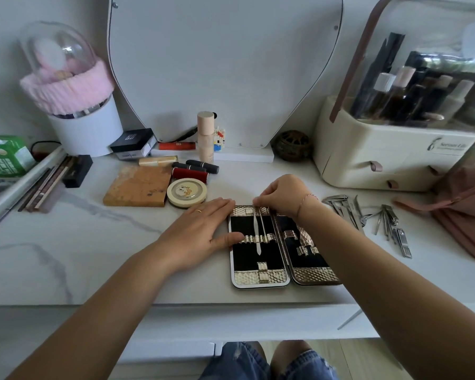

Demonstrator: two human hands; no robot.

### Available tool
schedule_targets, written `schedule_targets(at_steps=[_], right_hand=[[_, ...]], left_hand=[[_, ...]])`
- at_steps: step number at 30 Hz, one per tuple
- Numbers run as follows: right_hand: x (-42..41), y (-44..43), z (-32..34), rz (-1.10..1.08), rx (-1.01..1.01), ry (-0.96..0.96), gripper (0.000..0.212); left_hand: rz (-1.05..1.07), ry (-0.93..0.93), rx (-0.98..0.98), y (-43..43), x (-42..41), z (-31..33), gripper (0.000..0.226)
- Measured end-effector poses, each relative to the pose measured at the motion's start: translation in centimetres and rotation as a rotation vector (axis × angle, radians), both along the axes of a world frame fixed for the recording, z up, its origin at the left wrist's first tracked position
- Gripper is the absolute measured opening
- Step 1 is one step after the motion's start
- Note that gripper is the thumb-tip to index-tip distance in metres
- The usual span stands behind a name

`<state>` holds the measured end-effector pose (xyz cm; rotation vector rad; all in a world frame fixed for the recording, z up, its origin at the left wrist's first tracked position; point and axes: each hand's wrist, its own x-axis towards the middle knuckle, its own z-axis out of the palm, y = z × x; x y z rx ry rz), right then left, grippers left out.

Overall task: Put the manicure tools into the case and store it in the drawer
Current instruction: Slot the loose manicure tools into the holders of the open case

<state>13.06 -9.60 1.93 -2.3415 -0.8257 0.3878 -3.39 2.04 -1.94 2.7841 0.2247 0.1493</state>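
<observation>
Using the open case [258,259] as my reference, lying flat near the front edge of the white marbled counter [66,242]. Behind and left of the case: round compact [186,192] with a cartoon lid, brown square palette [137,185] beside it, red and black lipsticks [190,174] behind those. Straight behind the case stands the mirror [225,64] on its white base, with a beige bottle [205,137] in front of it. Right and behind: cream organizer [390,157] with a clear lid, bottles inside. Pink cloth [469,212] far right. Nothing sits between the case and the loose tools.

Loose manicure tools [368,218], clippers and picks, lie in a heap on the counter just right of the case, partly hidden behind my right forearm.

My left hand [200,231] lies flat and open, palm down, against the case's left edge; thumb tip rests on the gold elastic band across the left half, fingertips touch the top left corner. It grips nothing.

My right hand [283,198] is over the case's top edge, fingers pinched shut on the top end of a thin tool [264,223]. That tool runs down into the left half beside a flat file [257,237] already under the band. Right half of the case holds only empty loops.
</observation>
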Motion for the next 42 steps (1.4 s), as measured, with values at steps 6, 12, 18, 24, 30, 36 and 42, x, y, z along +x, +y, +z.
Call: schedule_targets(at_steps=[6,12,18,24,30,36,42], right_hand=[[0.1,-0.4,-0.2,-0.001,0.067,0.061,0.005],[0.3,-0.8,-0.1,0.052,0.043,0.035,0.003],[0.1,-1.2,-0.2,0.105,0.051,-0.019,0.004],[-0.4,-2.2,-0.9,0.148,0.115,-0.169,0.005],[-0.3,-3.8,-1.5,0.359,0.056,-0.326,0.016],[-0.4,-5.9,-2.5,0.471,0.089,-0.426,0.037],[-1.4,-7.1,-2.8,0.535,-0.065,-0.476,0.064]], left_hand=[[0.003,-0.005,0.009,0.0,0.0,0.0,0.09],[0.004,-0.017,0.018,0.2,0.1,-0.3,0.097],[0.003,-0.013,0.005,0.0,0.0,-0.1,0.088],[0.0,-0.007,-0.001,-0.1,0.0,0.1,0.088],[-0.003,0.007,-0.007,-0.3,-0.1,0.3,0.085],[-0.002,0.013,-0.012,-0.3,-0.1,0.3,0.08],[0.006,0.014,-0.015,-0.4,-0.2,0.4,0.081]])
